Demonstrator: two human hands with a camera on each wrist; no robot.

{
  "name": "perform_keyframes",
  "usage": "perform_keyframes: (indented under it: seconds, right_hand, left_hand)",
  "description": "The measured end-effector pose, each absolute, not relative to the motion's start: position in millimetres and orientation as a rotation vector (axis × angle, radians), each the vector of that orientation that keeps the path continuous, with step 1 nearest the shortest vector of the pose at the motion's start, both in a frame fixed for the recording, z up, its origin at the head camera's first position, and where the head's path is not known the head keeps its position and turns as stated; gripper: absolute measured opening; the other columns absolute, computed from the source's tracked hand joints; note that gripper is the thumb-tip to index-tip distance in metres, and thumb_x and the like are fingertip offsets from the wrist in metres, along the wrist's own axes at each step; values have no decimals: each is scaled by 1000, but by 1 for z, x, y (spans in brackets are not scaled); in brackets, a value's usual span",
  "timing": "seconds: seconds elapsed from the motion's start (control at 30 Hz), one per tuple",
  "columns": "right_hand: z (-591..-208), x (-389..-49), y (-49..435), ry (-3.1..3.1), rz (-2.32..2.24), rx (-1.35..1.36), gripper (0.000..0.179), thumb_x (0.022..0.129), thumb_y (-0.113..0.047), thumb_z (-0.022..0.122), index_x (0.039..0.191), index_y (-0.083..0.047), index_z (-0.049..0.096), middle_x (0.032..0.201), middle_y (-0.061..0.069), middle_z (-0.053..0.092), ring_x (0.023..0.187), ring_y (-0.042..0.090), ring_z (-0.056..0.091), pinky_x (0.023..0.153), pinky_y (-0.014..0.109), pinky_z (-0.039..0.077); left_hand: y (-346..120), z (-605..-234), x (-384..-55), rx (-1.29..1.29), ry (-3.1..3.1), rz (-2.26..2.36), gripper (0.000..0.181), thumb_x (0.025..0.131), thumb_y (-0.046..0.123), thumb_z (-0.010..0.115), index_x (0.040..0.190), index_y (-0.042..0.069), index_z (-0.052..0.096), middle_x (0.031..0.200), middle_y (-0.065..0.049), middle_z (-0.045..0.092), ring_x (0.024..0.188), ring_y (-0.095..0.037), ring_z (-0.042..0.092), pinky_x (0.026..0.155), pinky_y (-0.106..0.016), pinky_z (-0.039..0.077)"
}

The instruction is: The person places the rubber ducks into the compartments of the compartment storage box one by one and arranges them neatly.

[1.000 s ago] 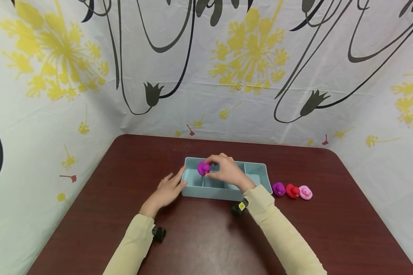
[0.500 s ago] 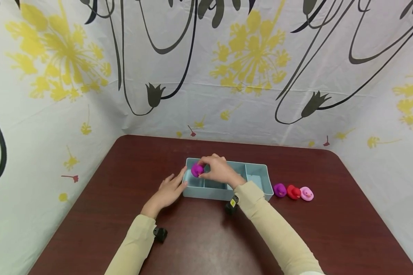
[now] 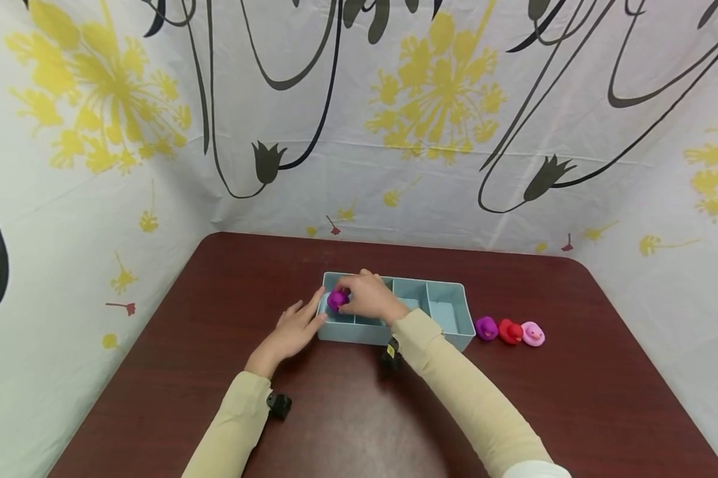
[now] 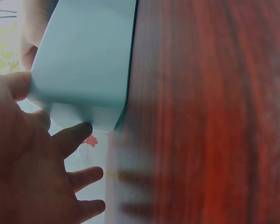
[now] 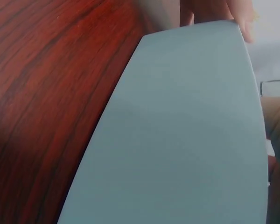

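Note:
A pale blue tray [image 3: 448,312] with several compartments lies on the dark red-brown table. My right hand [image 3: 367,297] pinches a purple rubber duck [image 3: 337,301] low in the leftmost compartment. In the right wrist view, the tray's outer wall [image 5: 177,126] hides the duck and most of that hand. My left hand [image 3: 295,330] has its fingers spread and touches the left end of the tray. The left wrist view shows fingertips [image 4: 86,128] against the tray's end wall [image 4: 84,56].
Beside the tray's right end stand three ducks in a row: a purple duck [image 3: 487,328], a red duck [image 3: 510,331] and a pink duck [image 3: 533,334]. A patterned white cloth [image 3: 359,133] hangs behind the table [image 3: 347,411].
My right hand has moved left and down with the purple duck, from above the tray's divider into the leftmost compartment. The left hand has stayed at the tray's end.

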State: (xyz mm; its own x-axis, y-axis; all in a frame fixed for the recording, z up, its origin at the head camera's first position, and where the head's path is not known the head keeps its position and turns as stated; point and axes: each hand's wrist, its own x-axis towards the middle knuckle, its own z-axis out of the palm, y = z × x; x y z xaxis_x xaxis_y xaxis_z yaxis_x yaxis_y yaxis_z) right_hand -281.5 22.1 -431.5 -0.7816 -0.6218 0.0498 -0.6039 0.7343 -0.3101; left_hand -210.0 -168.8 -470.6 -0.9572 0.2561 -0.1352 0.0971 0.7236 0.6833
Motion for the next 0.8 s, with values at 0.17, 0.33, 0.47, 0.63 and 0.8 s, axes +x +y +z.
perform_keyframes:
  seconds: [0.17, 0.33, 0.47, 0.63, 0.8]
  right_hand:
    - [-431, -277, 14, 2915, -354, -917, 33, 79, -29, 78, 109, -20, 69, 100, -2, 72, 87, 19, 55, 75, 38, 41]
    - [-435, -276, 7, 2934, -274, -814, 32, 79, -30, 78, 107, -19, 69, 96, -3, 72, 83, 18, 59, 71, 36, 39]
    - [-438, -276, 3, 2950, -246, -757, 30, 77, -29, 79, 103, -20, 69, 92, -3, 71, 82, 19, 58, 71, 35, 37]
    - [-439, -276, 0, 2966, -223, -743, 26, 76, -28, 79, 99, -19, 69, 88, -4, 71, 81, 18, 58, 72, 36, 37]
    - [-439, -276, 1, 2966, -213, -730, 29, 76, -30, 79, 101, -19, 69, 90, -3, 71, 84, 19, 58, 74, 37, 38]
  left_hand:
    - [-170, -471, -210, 291, 2704, 1069, 60, 103, 45, 34, 153, 37, 3, 157, -3, 27, 145, -41, 12, 112, -66, 5]
    - [-170, -471, -211, 296, 2702, 1069, 59, 103, 44, 34, 153, 38, 4, 157, -2, 27, 145, -41, 12, 112, -66, 5]
    - [-171, -472, -211, 296, 2707, 1049, 58, 103, 45, 33, 152, 40, 3, 157, 0, 27, 145, -40, 13, 113, -64, 5]
    - [-171, -472, -212, 310, 2710, 1057, 58, 103, 43, 33, 153, 38, 4, 157, -1, 27, 145, -41, 13, 112, -65, 6]
    - [-171, -473, -212, 310, 2706, 1056, 58, 103, 44, 33, 153, 39, 3, 157, -1, 27, 145, -40, 13, 113, -65, 5]
